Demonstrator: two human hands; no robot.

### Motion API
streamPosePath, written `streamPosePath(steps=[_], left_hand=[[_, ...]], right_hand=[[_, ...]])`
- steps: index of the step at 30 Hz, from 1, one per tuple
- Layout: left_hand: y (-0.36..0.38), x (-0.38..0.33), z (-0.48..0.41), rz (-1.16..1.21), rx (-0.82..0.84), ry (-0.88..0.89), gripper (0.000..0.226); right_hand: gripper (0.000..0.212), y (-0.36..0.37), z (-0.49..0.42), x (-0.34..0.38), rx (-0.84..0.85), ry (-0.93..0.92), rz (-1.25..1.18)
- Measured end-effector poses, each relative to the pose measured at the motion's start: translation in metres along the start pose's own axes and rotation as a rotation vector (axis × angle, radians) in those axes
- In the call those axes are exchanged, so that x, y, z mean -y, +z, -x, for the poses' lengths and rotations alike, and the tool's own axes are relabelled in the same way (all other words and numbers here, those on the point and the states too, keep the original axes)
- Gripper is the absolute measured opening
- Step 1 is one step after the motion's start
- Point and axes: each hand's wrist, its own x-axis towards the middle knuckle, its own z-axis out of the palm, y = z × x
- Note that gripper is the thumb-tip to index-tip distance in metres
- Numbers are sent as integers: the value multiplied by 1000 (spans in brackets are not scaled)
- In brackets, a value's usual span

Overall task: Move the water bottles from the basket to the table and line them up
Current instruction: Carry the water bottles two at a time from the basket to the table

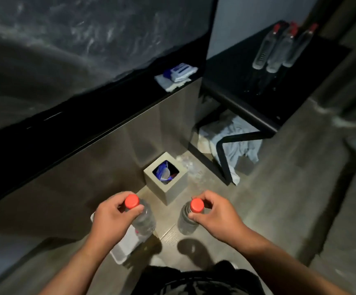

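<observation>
Three clear plastic red-capped water bottles [277,50] stand together near the far edge of the black table [232,81]. The left hand [113,218] grips a fourth bottle [144,220] by the neck above the white plastic basket [119,250]. The right hand [213,211] grips a fifth bottle [186,221] beside it.

Washroom, seemingly — tiled floor [279,199], bin [173,191] (crumpled towels [236,141]).

Left hand [111,218] and right hand [215,213] reach forward, each gripping a bottle [146,221] by its neck.
</observation>
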Motion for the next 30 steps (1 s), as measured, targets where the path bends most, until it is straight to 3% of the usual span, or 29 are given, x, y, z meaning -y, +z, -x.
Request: streamPosePath(steps=[9, 21, 30], left_hand=[[98, -86, 33, 44, 145, 28, 23], [260, -200, 95, 83, 206, 198, 27], [339, -249, 64, 70, 355, 251, 28]], right_hand=[[26, -105, 68, -72, -201, 60, -109], [21, -249, 161, -174, -481, 98, -167], [25, -307, 147, -216, -589, 177, -260]])
